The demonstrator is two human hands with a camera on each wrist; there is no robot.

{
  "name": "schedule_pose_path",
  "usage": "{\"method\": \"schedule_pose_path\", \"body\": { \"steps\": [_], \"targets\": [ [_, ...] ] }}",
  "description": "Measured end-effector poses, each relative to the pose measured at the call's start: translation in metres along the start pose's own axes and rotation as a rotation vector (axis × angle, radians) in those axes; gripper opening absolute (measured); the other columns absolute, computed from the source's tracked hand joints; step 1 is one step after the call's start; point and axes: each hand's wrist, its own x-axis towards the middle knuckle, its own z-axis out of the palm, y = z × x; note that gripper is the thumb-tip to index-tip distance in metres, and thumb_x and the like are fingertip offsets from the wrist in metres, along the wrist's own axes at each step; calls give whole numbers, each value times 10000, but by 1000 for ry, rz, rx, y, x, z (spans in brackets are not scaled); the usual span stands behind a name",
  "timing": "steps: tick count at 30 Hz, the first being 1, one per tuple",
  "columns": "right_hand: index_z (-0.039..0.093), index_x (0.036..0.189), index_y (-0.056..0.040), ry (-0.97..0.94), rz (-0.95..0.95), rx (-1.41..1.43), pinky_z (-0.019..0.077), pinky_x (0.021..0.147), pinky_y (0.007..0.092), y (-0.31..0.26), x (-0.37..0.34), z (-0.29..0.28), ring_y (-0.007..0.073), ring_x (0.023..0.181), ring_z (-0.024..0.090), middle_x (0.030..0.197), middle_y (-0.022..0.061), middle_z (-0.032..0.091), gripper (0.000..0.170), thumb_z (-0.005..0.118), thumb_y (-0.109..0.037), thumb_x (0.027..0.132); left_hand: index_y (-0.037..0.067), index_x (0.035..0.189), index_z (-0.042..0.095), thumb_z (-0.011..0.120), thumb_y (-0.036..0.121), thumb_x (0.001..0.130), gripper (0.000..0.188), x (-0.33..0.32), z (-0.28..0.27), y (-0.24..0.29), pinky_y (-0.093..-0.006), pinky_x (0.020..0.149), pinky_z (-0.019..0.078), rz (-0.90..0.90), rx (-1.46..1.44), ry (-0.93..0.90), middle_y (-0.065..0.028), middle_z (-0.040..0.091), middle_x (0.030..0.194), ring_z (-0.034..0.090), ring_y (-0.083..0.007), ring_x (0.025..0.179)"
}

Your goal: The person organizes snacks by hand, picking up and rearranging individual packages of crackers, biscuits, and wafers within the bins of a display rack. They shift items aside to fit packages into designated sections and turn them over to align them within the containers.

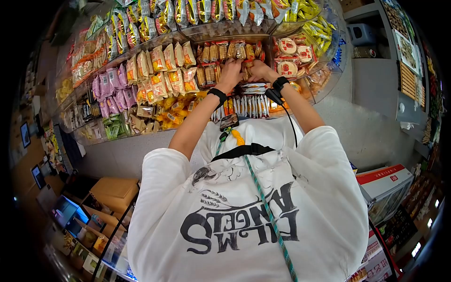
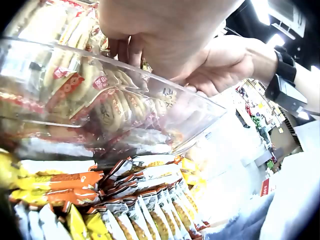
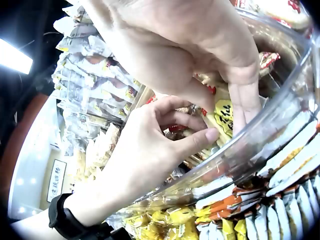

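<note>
Both hands reach into a clear plastic bin [image 2: 165,85] of wrapped round biscuits. In the right wrist view, the right hand [image 3: 185,45] points down inside the wall and pinches a biscuit packet [image 3: 223,117] with a yellow label between thumb and fingers. Beside it, the left hand [image 3: 145,145] has its fingers curled over packets, its thumb lying against the same packet's lower side. From the head view, the left hand [image 1: 231,74] and right hand [image 1: 260,71] nearly meet over rows of biscuit packets [image 1: 211,52]. In the left wrist view, the left fingertips are hidden behind packets.
White-and-orange snack packets [image 1: 249,105] stand in a row nearer the body. Left are cream-coloured bags [image 1: 159,58] and purple packets [image 1: 112,82]; right are round crackers [image 1: 287,45]. Clear walls divide the curved display. A chest freezer [image 1: 385,183] stands at lower right.
</note>
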Motion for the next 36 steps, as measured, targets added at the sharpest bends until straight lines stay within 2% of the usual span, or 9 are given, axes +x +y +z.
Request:
{"method": "schedule_pose_path", "body": {
  "steps": [3,6,9,11,15,18,27,32,36],
  "targets": [
    [633,881,108,24,50,-201,582,552,380,3,3,-6,301,658,710,759,209,701,302,576,-181,946,-55,1187,595,742,153,818,448,7,10,-5,-442,938,483,-171,-102,-116,-221,687,887,619,-371,986],
    [699,797,34,347,-185,-799,569,639,434,3,-12,17,360,775,704,831,225,700,210,596,-133,872,-46,1100,639,711,168,857,331,10,13,-4,-441,862,519,-150,-146,62,-202,686,776,648,-354,878],
    [715,836,24,499,-202,-889,568,660,446,2,-14,35,362,823,705,843,228,702,203,605,-146,856,-48,997,664,704,206,867,288,15,13,4,-449,796,541,-225,-86,69,-212,688,794,661,-355,820],
    [726,821,3,478,-170,-874,565,654,447,1,-13,34,367,806,707,849,222,707,196,615,-157,848,-49,929,664,697,177,840,246,20,12,10,-457,740,551,-341,-98,4,-221,681,778,667,-370,763],
    [735,770,-38,438,-178,-853,561,635,446,1,-10,30,364,755,706,829,208,712,191,619,-168,849,-35,871,668,646,75,795,136,21,1,17,-461,702,548,-260,-102,87,-241,665,760,664,-387,744],
    [736,812,-36,358,-115,-859,561,649,442,4,-8,34,351,773,704,854,192,717,206,613,-192,865,-45,840,646,644,57,797,111,21,4,10,-482,692,535,-279,-61,-56,-244,658,760,655,-401,744],
    [708,823,-4,429,-151,-880,571,669,445,12,-9,42,329,825,707,894,171,714,247,628,-228,887,-33,981,608,606,48,850,154,7,-3,11,-492,709,521,-160,-72,-11,-236,647,830,638,-407,795],
    [700,893,33,233,-94,-765,569,685,440,2,-19,27,362,850,697,983,194,703,229,629,-184,888,-21,1031,626,526,-11,902,164,-10,-27,19,-448,778,532,-42,-119,322,-208,660,999,640,-375,892],
    [694,856,49,298,-148,-714,567,714,465,-12,-43,-4,399,821,687,878,266,686,203,598,-128,880,-18,1007,632,516,-70,867,189,-31,-70,15,-434,803,518,-177,-194,453,-173,658,972,632,-338,929]
  ]
}}
